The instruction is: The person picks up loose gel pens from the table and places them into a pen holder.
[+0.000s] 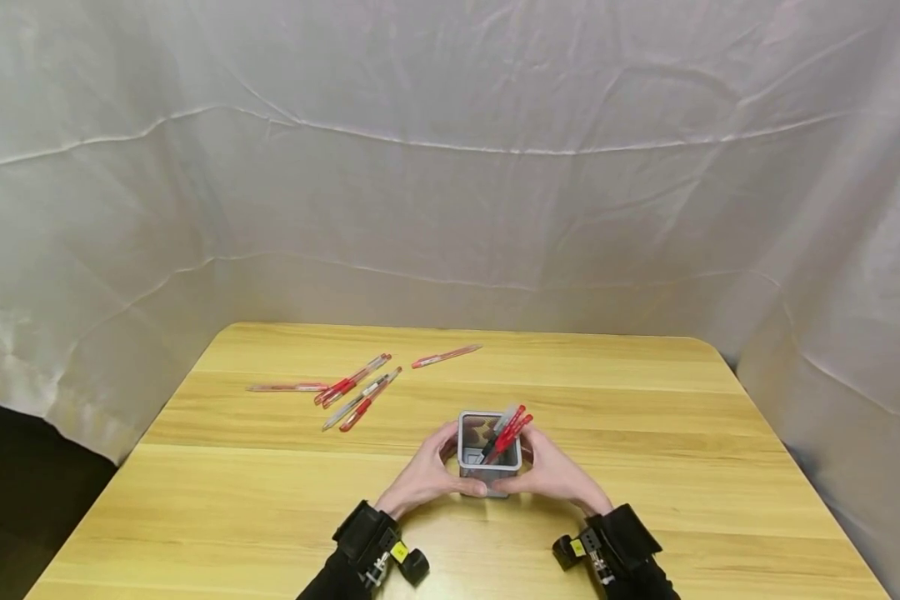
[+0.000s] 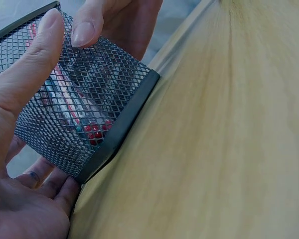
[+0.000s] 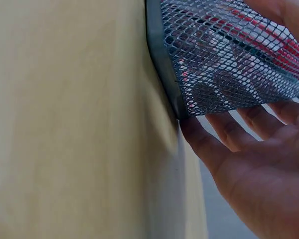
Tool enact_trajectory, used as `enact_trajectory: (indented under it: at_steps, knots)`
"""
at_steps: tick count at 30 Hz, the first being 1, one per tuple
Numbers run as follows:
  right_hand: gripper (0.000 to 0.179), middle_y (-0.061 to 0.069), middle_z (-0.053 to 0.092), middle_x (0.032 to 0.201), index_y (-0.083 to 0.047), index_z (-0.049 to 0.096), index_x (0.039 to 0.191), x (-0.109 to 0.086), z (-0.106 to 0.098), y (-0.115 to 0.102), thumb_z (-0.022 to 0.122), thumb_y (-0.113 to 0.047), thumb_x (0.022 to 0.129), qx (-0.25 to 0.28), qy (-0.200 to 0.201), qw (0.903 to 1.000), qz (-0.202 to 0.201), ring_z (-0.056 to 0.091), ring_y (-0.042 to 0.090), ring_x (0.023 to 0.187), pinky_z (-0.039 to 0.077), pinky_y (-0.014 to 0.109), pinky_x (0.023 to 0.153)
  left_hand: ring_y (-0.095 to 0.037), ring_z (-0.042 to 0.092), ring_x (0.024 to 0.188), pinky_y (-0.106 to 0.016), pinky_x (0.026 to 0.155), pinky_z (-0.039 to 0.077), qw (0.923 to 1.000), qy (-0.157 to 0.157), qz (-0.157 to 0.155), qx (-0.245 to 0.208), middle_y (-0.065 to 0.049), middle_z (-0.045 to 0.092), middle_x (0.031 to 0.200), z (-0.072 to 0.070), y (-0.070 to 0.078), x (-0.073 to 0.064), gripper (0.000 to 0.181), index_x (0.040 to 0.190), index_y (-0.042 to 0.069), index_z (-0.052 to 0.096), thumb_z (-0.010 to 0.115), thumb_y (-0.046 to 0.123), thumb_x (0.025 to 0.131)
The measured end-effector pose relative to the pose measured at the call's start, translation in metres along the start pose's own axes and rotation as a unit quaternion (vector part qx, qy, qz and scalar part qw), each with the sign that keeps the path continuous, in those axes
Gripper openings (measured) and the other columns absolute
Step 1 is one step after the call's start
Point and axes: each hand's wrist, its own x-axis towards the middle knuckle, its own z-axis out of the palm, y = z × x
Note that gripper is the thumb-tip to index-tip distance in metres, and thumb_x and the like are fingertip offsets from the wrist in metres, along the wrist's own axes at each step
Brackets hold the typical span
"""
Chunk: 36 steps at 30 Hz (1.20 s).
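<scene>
A square mesh pen holder (image 1: 489, 471) stands upright near the front middle of the table, with a few red and black pens (image 1: 507, 435) leaning to the right inside it. My left hand (image 1: 429, 473) holds its left side, thumb along the front wall. From the right, my right hand (image 1: 553, 473) grips the opposite side, its thumb also at the front. The left wrist view shows the mesh wall (image 2: 97, 67) between both thumbs, with pens behind it. In the right wrist view, the fingers (image 3: 229, 130) of the right hand curl against the mesh near the dark base rim (image 3: 164, 64).
Several loose pens lie at the back left of the wooden table (image 1: 682, 450): a group of red and clear ones (image 1: 360, 392), one pen (image 1: 288, 387) pointing left and another (image 1: 446, 356) farther back. A pale curtain (image 1: 450, 208) hangs behind the table.
</scene>
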Motion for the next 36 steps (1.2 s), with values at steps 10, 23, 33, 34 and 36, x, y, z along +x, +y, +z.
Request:
enact_trajectory:
  at_steps: [10,23,33,34,36]
  knots:
    - [0.078,0.022,0.056,0.138,-0.004,0.041,0.144,0.005,-0.001,0.016,0.083,-0.012,0.079,0.060,-0.019,0.9972,-0.041,0.058,0.026,0.127,0.048,0.032,0.107,-0.030,0.050,0.136,-0.049,0.119,0.037,1.0000,0.005,0.005,0.003,-0.007,0.053,0.148,0.003,0.001,0.000,0.094,0.149,0.019,0.046,0.091,0.042,0.070]
    - [0.081,0.024,0.054,0.140,-0.003,0.038,0.147,0.004,0.000,0.018,0.082,-0.013,0.080,0.077,-0.021,0.9963,-0.035,0.052,0.041,0.131,0.046,0.024,0.106,-0.033,0.041,0.145,-0.055,0.123,0.029,0.9994,-0.023,-0.022,0.009,-0.009,0.046,0.155,-0.001,0.005,0.002,0.107,0.155,0.018,0.036,0.089,0.051,0.069]
    - [0.082,0.022,0.055,0.142,-0.004,0.039,0.147,0.004,-0.003,0.017,0.083,-0.014,0.079,0.084,-0.028,0.9959,-0.018,0.057,0.027,0.128,0.049,0.034,0.108,-0.041,0.028,0.151,-0.055,0.127,0.019,0.9962,-0.078,-0.029,-0.025,-0.019,0.025,0.164,-0.027,0.022,0.000,0.115,0.162,0.011,0.013,0.088,0.025,0.077]
    - [0.081,0.022,0.055,0.141,-0.005,0.040,0.147,0.004,-0.003,0.016,0.083,-0.014,0.079,0.087,-0.030,0.9955,-0.020,0.058,0.022,0.126,0.049,0.031,0.106,-0.042,0.027,0.151,-0.056,0.127,0.019,0.9961,-0.080,-0.031,-0.023,-0.021,0.024,0.164,-0.031,0.024,0.000,0.114,0.162,0.010,0.011,0.087,0.018,0.077]
    - [0.081,0.023,0.056,0.140,-0.004,0.040,0.147,0.004,-0.004,0.016,0.083,-0.012,0.078,0.095,-0.034,0.9946,-0.025,0.059,0.015,0.122,0.050,0.026,0.104,-0.045,0.026,0.150,-0.058,0.126,0.018,0.9963,-0.080,-0.027,-0.009,-0.025,0.023,0.163,-0.038,0.027,0.000,0.113,0.161,0.007,0.008,0.081,0.007,0.076]
